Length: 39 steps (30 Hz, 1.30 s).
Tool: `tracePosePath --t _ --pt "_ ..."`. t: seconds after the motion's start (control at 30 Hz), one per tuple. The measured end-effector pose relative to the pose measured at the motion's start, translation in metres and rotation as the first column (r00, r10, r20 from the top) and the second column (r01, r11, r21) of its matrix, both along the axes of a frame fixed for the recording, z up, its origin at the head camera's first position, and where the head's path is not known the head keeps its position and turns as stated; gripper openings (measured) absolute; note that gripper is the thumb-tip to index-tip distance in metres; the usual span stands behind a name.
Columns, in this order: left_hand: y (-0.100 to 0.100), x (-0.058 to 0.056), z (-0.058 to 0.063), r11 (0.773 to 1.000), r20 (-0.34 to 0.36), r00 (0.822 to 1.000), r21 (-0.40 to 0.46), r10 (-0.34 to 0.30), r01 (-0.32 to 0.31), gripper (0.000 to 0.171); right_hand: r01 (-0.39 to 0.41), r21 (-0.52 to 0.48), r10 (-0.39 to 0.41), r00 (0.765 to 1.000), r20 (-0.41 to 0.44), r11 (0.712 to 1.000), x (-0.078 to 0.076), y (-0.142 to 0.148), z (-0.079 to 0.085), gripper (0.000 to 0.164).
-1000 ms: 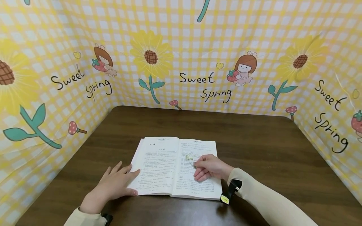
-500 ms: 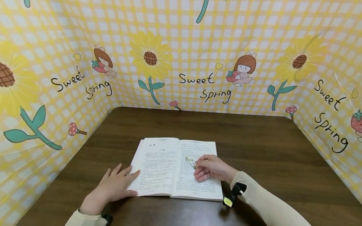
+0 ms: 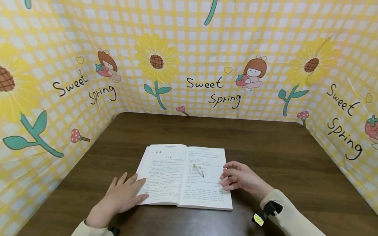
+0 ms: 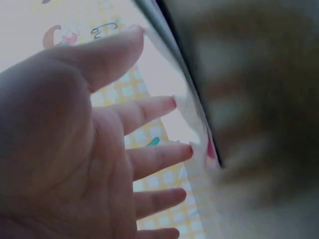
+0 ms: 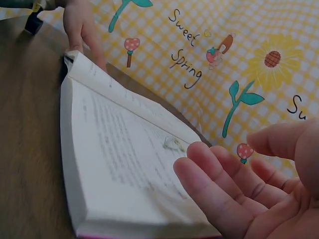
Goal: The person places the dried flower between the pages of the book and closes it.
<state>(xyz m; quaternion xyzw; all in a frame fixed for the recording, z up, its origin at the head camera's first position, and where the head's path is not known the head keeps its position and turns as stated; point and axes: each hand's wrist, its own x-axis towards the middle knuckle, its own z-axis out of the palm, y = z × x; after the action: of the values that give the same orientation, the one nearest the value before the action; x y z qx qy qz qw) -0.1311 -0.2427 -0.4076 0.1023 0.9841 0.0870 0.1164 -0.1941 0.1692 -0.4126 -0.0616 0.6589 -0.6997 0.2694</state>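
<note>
An open book (image 3: pixel 165 183) with printed pages lies on the brown table. On its right page rests a small sprig of dried flowers (image 3: pixel 198 171), yellowish at the top with thin stems. My left hand (image 3: pixel 121 195) lies with spread fingers on the lower left edge of the book; in the left wrist view its fingertips (image 4: pixel 182 149) touch the pages' edge. My right hand (image 3: pixel 243 178) hovers at the book's right edge, fingers loosely bent and nothing between them. The right wrist view shows that hand (image 5: pixel 244 184) apart from the sprig (image 5: pixel 173 144).
The dark wooden table (image 3: pixel 265 147) stretches behind and to both sides of the book. A yellow checked cloth (image 3: pixel 200 49) with sunflowers and lettering hangs round its back and sides. Black wrist cameras (image 3: pixel 272 208) sit at the cuffs.
My right hand has let go of the dried flower sprig and moved right, to the page's edge. The sprig now lies on the right page. My left hand has barely shifted.
</note>
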Motion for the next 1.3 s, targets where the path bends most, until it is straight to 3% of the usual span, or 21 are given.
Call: tracePosePath --t 0.23,0.53,0.9,1.1,1.3 --pt "0.006 0.0 -0.001 0.999 -0.05 0.998 -0.025 0.033 -0.034 0.074 0.018 0.035 -0.018 1.0 0.003 0.999 0.011 0.017 -0.008 0.044" --pt "0.013 -0.002 -0.006 0.992 -0.143 0.984 -0.052 0.11 -0.118 0.087 -0.03 0.062 0.03 0.999 0.015 0.998 0.017 0.023 -0.018 0.052" --pt "0.017 -0.001 -0.005 0.985 -0.129 0.977 -0.023 0.167 -0.171 0.102 -0.072 0.096 0.072 0.997 0.006 0.993 0.018 0.024 -0.025 0.055" --pt "0.017 -0.006 -0.007 0.974 -0.102 0.97 0.066 0.221 -0.215 0.107 -0.074 0.1 0.073 0.997 0.007 0.992 0.018 0.023 -0.025 0.056" --pt "0.029 -0.01 0.001 0.956 -0.047 0.962 0.141 0.268 -0.259 0.103 -0.066 0.111 0.065 0.998 0.008 0.992 0.019 0.023 -0.024 0.058"
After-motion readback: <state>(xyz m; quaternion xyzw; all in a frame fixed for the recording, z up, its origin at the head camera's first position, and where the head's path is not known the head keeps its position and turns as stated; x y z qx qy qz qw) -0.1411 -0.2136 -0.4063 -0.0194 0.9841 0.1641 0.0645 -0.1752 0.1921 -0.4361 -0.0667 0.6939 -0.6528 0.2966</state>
